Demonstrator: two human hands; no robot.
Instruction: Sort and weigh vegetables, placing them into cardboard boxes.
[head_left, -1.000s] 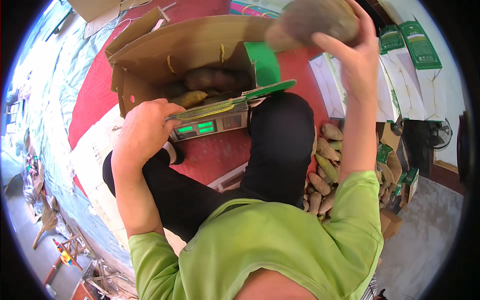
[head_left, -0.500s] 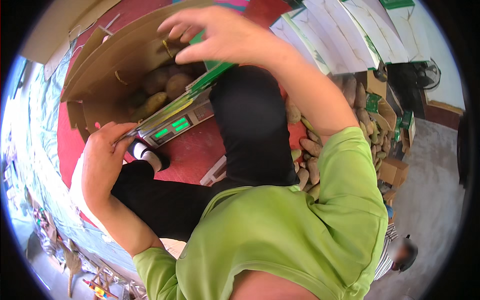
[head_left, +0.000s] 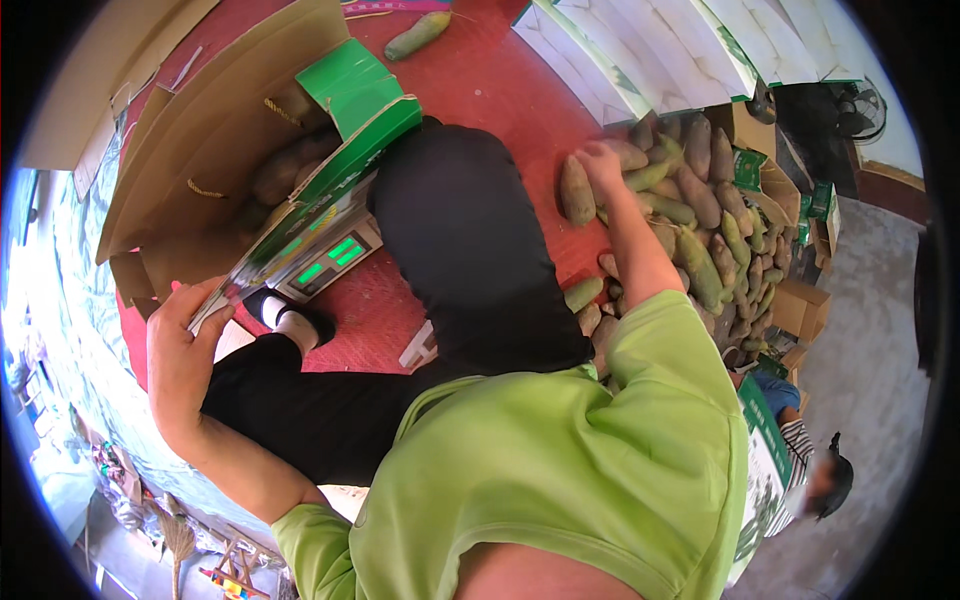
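- The left hand was closed on the lower corner of the green box flap, fingers wrapped over its edge, just left of the scale.
- The scale, with its green lit display, sat under the flap on the red floor, touching the open cardboard box.
- Brownish tubers lay inside the box, above the scale.
- The right hand reached to the heap of tubers well right of the scale; its fingers rested on one tuber at the heap's near edge, and whether they gripped it could not be told.
- One greenish tuber lay alone on the floor, far above the scale.
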